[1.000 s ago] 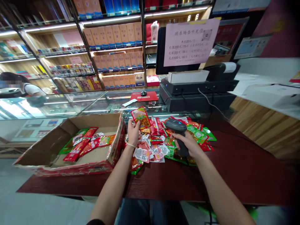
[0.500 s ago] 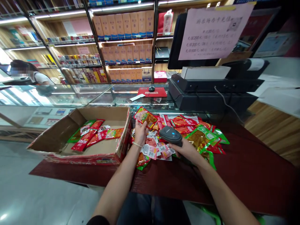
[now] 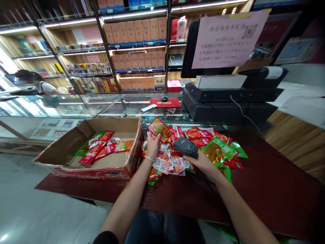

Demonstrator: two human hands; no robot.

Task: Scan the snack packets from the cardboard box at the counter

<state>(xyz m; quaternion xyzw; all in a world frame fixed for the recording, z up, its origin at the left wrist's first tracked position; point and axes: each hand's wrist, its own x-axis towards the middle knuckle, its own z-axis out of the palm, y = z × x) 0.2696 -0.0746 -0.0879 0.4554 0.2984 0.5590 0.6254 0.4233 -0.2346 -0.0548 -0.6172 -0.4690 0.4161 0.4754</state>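
My left hand (image 3: 153,145) pinches the lower edge of a red and green snack packet (image 3: 159,130), holding it up above a pile of packets. My right hand (image 3: 201,163) is wrapped round the handle of a dark barcode scanner (image 3: 185,146), whose head points left toward that packet. Beneath and around both hands lie small pink-and-clear packets (image 3: 165,166), red snack packets (image 3: 199,133) and larger green-edged packets (image 3: 215,151). To the left, an open cardboard box (image 3: 86,172) has several red and green packets (image 3: 95,150) in it.
The dark red tabletop (image 3: 266,196) carries the box and the pile. Behind it stand a glass counter (image 3: 132,101) with a mouse (image 3: 164,98) on a red mat, and a black cash drawer (image 3: 228,110) below a monitor. A person (image 3: 43,86) is at the far left.
The packet in my left hand has shifted slightly right and down, nearer the scanner. My right hand and the scanner stay almost in place. The camera view has shifted a little.
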